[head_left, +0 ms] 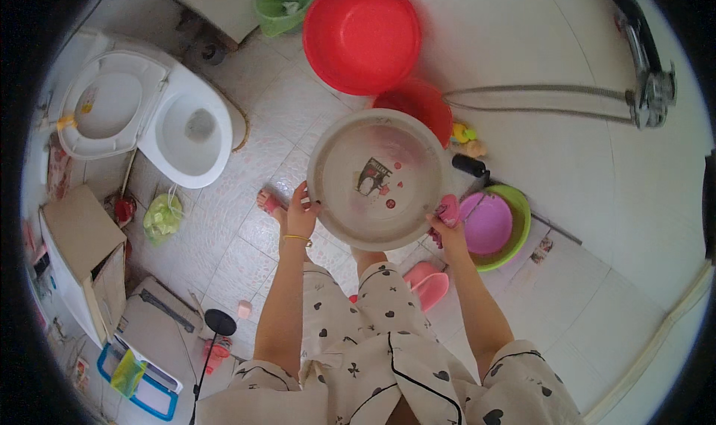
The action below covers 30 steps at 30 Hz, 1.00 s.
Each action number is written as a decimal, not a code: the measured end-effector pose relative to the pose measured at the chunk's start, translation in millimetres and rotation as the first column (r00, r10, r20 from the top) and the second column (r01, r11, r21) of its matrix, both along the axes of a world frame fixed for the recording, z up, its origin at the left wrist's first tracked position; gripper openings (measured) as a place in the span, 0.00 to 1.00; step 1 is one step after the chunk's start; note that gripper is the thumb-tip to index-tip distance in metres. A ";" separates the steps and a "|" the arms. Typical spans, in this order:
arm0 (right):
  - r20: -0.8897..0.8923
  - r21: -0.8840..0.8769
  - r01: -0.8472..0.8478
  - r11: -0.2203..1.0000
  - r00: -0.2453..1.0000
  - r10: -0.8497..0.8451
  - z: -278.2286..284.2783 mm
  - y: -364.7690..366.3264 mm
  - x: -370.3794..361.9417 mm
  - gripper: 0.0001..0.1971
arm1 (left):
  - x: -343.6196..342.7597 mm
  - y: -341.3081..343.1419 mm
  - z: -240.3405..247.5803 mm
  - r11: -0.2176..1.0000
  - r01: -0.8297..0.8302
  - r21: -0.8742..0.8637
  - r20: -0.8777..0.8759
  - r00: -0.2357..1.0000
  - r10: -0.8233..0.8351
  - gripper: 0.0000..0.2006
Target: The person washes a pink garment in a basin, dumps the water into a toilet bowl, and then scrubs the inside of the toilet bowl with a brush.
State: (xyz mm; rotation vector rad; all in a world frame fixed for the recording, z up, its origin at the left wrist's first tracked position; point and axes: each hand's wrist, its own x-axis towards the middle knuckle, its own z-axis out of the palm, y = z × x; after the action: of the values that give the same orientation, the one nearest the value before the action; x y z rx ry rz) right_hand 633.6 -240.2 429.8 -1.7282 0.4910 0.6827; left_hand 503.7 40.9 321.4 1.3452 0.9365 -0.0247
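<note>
Both my hands hold a round whitish washbasin (350, 227) in front of me, with a printed cartoon picture on its bottom. My left hand (301, 218) grips the rim at the lower left, thumb and fingers closed on it; a yellow band circles that wrist. On the other side, my right hand (448, 235) is closed on the rim at the lower right. A small pink object (448, 210) shows beside the right fingers; I cannot tell whether it is held or lies behind. Whether water is in the basin is unclear.
Past the basin stand a large red basin (363, 36) and another red tub (420, 108). A purple basin (486, 224) sits inside a green one (516, 250) at right. A toilet (190, 138) with raised lid is at left. A shower hose (537, 89) stretches from the wall.
</note>
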 end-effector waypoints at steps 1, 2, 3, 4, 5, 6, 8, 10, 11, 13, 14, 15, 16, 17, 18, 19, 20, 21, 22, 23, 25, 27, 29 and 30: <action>0.066 -0.013 -0.005 1.000 0.998 0.006 -1.5 -14.5 -0.6 0.16 | 3.1 -10.2 -3.0 1.000 0.015 -0.001 -0.004 1.000 -0.015 0.28; 0.057 -0.018 0.004 1.000 0.998 -0.003 3.3 -27.2 -1.5 0.16 | 6.3 -22.0 -3.0 0.997 0.040 -0.066 0.048 0.998 -0.036 0.29; 0.010 -0.108 0.037 0.993 0.999 -0.036 11.2 -35.2 1.4 0.16 | 8.4 -32.7 -4.6 0.991 0.055 -0.124 0.100 0.994 -0.043 0.30; -0.034 -0.200 0.061 0.978 0.997 -0.069 17.7 -43.1 4.4 0.16 | 11.1 -45.8 -6.9 0.969 0.054 -0.241 0.091 0.995 -0.032 0.30; -0.034 -0.199 0.060 0.978 0.997 -0.068 21.5 -49.6 9.9 0.16 | 18.6 -59.8 -8.5 0.969 0.052 -0.240 0.091 0.995 -0.031 0.30; 0.063 -0.084 0.189 0.978 0.981 -0.184 25.1 -54.2 11.9 0.16 | 21.1 -74.2 -8.3 0.928 0.038 -0.370 0.032 0.999 -0.028 0.29; 0.128 0.062 0.281 0.958 0.949 -0.287 33.5 -50.9 18.3 0.15 | 13.8 -95.3 -25.9 0.932 0.207 -0.298 -0.052 0.971 -0.232 0.28; 0.272 -0.023 0.084 0.996 0.959 -0.075 39.5 -35.2 22.7 0.13 | -9.2 -110.3 -54.3 0.920 0.380 -0.093 -0.140 0.910 -0.390 0.27; 0.269 -0.012 0.063 0.998 0.961 -0.057 35.5 -27.5 22.3 0.13 | -18.1 -120.1 -57.6 0.963 0.211 -0.166 -0.028 0.975 -0.219 0.26; 0.186 -0.293 -0.106 0.950 0.969 0.165 31.7 -14.1 22.7 0.11 | -17.4 -122.9 -42.3 0.967 0.031 -0.255 0.081 0.997 -0.011 0.24; 0.194 -0.311 -0.106 0.945 0.966 0.172 27.5 -11.0 23.7 0.11 | -5.3 -121.1 -12.8 0.986 0.144 -0.088 0.090 0.987 -0.136 0.23; 0.279 -0.362 -0.194 0.912 0.911 0.305 22.3 4.8 22.1 0.11 | -1.9 -112.0 12.5 0.966 0.241 0.096 0.067 0.967 -0.248 0.21; 0.350 -0.402 -0.289 0.869 0.828 0.437 18.5 29.2 15.6 0.11 | -10.7 -100.1 24.0 0.983 0.154 0.101 0.111 0.980 -0.165 0.20; 0.346 -0.392 -0.316 0.864 0.820 0.457 17.9 49.2 9.2 0.11 | -17.1 -89.0 39.1 0.986 0.128 0.107 0.100 0.985 -0.139 0.20; 0.331 -0.303 -0.374 0.877 0.821 0.465 19.2 68.7 5.3 0.11 | -17.7 -76.6 56.5 0.999 0.040 0.030 0.148 0.988 -0.044 0.20; 0.322 -0.203 -0.427 0.881 0.821 0.472 20.9 93.0 1.1 0.12 | -19.8 -59.1 74.8 1.000 -0.012 -0.004 0.169 0.985 0.013 0.20; 0.326 -0.199 -0.441 0.875 0.812 0.484 29.2 119.2 -4.4 0.12 | -21.0 -41.2 94.4 0.997 -0.064 -0.036 0.194 0.979 0.069 0.19; 0.307 -0.021 -0.351 0.936 0.889 0.340 42.0 143.9 -10.2 0.11 | -24.4 -25.7 115.3 0.982 -0.036 0.186 0.231 0.973 -0.008 0.19; 0.258 0.158 -0.240 0.958 0.946 0.195 51.2 166.5 -16.3 0.11 | -28.9 -14.0 124.4 0.914 -0.017 0.405 0.246 0.965 -0.092 0.18; 0.257 0.170 -0.257 0.951 0.944 0.209 55.8 187.7 -25.0 0.11 | -35.9 -5.2 123.6 0.909 -0.032 0.416 0.242 0.967 -0.077 0.18; 0.342 0.212 -0.253 0.944 0.924 0.171 60.8 212.0 -37.7 0.11 | -45.6 2.3 121.1 0.964 -0.020 0.264 0.215 0.976 -0.039 0.18; 0.433 0.112 -0.347 0.931 0.860 0.269 41.2 207.4 -44.6 0.11 | -48.5 -2.4 118.0 0.999 -0.031 0.038 0.225 0.974 0.021 0.19; 0.697 -0.229 -0.347 0.910 0.594 0.402 30.2 196.1 -51.6 0.12 | -51.9 -21.6 109.5 0.909 0.016 0.417 0.165 0.982 -0.093 0.19; 0.694 -0.242 -0.329 0.913 0.599 0.399 28.0 183.3 -51.5 0.12 | -50.8 -33.1 108.9 0.909 0.030 0.415 0.153 0.983 -0.102 0.19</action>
State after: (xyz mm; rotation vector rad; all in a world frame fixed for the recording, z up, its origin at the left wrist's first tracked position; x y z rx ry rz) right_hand 582.1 -56.9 457.9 -2.0347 -0.4315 0.1775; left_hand 452.9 7.8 430.3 1.7402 0.7732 0.2471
